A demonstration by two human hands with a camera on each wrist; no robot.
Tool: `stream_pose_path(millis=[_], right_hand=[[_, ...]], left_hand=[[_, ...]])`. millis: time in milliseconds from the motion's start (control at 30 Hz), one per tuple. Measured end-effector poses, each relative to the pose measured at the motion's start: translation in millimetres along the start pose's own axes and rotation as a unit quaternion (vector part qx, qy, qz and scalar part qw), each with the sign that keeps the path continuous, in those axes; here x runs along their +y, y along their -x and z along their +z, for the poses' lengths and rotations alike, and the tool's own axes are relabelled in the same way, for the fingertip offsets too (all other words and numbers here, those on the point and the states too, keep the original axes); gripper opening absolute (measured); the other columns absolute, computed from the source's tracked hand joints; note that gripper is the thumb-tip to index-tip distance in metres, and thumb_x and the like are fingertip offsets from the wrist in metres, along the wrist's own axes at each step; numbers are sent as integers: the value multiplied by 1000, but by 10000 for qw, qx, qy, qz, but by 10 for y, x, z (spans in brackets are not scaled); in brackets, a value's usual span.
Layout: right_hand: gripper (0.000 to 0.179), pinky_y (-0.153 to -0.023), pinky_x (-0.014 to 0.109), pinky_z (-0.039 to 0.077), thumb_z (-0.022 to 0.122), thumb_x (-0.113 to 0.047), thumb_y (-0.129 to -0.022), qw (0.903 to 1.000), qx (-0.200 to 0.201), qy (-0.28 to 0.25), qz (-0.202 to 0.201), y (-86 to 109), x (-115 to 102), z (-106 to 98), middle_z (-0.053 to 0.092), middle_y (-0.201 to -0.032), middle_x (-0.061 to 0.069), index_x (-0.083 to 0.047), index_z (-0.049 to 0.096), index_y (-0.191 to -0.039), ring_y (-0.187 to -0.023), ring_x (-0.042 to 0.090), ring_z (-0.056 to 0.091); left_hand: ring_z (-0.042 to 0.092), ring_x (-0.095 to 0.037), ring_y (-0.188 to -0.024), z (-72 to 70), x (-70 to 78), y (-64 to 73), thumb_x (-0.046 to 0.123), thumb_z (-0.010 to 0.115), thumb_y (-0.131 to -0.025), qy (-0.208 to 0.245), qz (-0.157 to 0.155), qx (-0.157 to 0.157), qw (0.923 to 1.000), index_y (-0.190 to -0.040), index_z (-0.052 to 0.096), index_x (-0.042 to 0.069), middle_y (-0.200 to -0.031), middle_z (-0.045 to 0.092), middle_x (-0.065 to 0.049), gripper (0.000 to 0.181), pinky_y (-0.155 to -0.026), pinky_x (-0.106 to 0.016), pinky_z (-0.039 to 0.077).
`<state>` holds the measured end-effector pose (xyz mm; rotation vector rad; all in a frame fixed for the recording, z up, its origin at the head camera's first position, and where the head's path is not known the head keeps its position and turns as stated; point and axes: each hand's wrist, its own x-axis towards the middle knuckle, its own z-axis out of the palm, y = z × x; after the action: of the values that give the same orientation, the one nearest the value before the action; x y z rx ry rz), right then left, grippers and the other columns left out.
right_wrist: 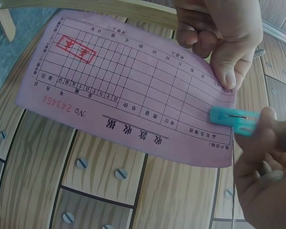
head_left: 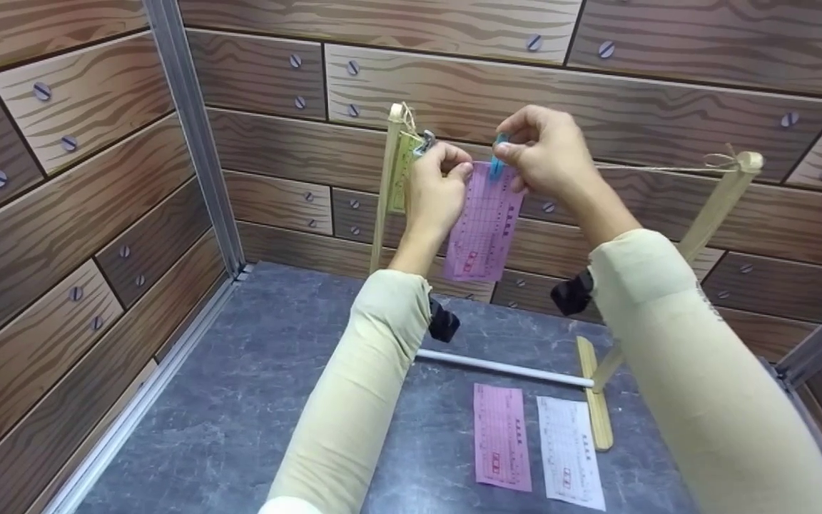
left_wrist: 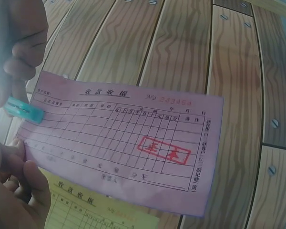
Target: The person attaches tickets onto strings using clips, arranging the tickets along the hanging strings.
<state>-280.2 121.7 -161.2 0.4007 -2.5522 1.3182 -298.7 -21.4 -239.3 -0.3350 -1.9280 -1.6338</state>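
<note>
A pink receipt slip [head_left: 484,228] hangs upright at the line strung between two wooden posts. My left hand [head_left: 437,187] pinches its upper left corner between thumb and finger, seen closely in the right wrist view. A blue clothespin [right_wrist: 229,119] sits over the slip's top edge, and my right hand [head_left: 550,153] grips its outer end between thumb and finger. Just left of my left hand, a yellow receipt slip [head_left: 402,171] hangs by the left post, with a grey clip [head_left: 425,143] near its top. The left wrist view shows part of that yellow slip below the pink one.
The string [head_left: 661,169] is tied to the right wooden post [head_left: 721,200] and the left wooden post [head_left: 387,193]. A white rod [head_left: 504,368] runs low to a wooden foot [head_left: 600,421]. Another pink slip [head_left: 500,435] and a white slip [head_left: 569,450] lie on the grey tabletop [head_left: 240,400].
</note>
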Motion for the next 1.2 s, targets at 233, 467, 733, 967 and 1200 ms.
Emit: stream_pose_path(millis=[233, 467, 733, 967, 1200], right_hand=[[37, -50, 26, 55, 65, -6, -98, 9979, -579, -199, 194, 71, -43, -72, 62, -110, 19, 4, 56, -132, -53, 12, 61], [51, -50, 27, 55, 69, -8, -96, 9985, -478, -165, 202, 167, -48, -215, 60, -126, 25, 2, 50, -142, -55, 12, 63], [45, -53, 29, 57, 67, -5, -96, 9995, -140, -270, -11, 414, 71, -397, 61, -124, 25, 3, 52, -139, -57, 14, 66], [44, -59, 32, 58, 67, -7, -97, 9996, 117, -204, -163, 771, 300, -559, 62, -125, 20, 0, 54, -139, -66, 18, 69], [43, -59, 30, 58, 67, -9, -97, 9989, 295, -146, -338, 1122, 625, -656, 63, -123, 19, 1, 55, -137, -66, 16, 69]], left_hand=[[61, -13, -82, -13, -23, 28, -2, 68, -92, -46, 64, -154, 9999, -98, 70, 2, -90, 69, -6, 8, -75, -23, 46], [62, -13, -80, -12, -39, 67, 4, 69, -94, -463, 187, -312, 9983, -121, 69, 8, -96, 71, -4, 28, -69, -26, 46], [58, -16, -69, -35, -130, 144, 11, 67, -96, -1468, 873, -261, 9850, -141, 58, 15, -94, 72, -5, 46, -61, -30, 45], [51, -17, -59, -40, -325, 337, 14, 62, -99, -1868, 1246, -323, 9739, -154, 43, 18, -116, 71, -11, 58, -55, -31, 45], [63, -21, -70, -22, -605, 594, 13, 59, -99, -1888, 1471, -334, 9704, -155, 42, 20, -129, 66, -8, 59, -61, -32, 51]])
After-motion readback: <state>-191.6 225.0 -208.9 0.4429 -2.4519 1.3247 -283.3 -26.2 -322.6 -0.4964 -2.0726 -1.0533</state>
